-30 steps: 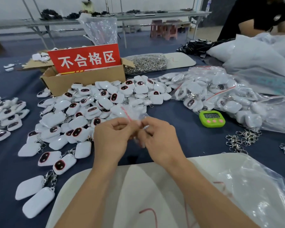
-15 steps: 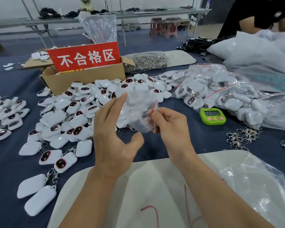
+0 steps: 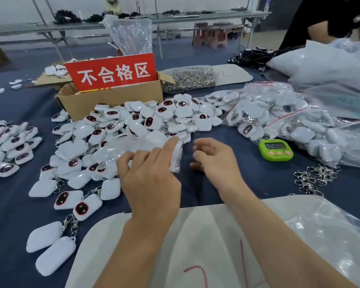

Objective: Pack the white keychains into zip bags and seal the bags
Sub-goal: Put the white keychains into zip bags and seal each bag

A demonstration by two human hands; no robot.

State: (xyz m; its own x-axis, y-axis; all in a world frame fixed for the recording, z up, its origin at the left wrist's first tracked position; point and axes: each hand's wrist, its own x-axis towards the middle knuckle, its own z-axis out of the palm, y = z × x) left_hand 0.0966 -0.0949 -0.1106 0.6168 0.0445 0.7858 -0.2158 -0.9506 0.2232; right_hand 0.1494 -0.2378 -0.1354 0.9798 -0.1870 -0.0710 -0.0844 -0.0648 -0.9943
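Over the blue cloth (image 3: 227, 183), left hand (image 3: 152, 179) spread loose, index finger stretched against a small zip bag (image 3: 176, 156) at the near edge of the white keychains (image 3: 133, 125) heap, gripping nothing. Right hand (image 3: 214, 161) just beside, off the bag, fingers loosely curled, empty. Green timer (image 3: 275, 149) further right.
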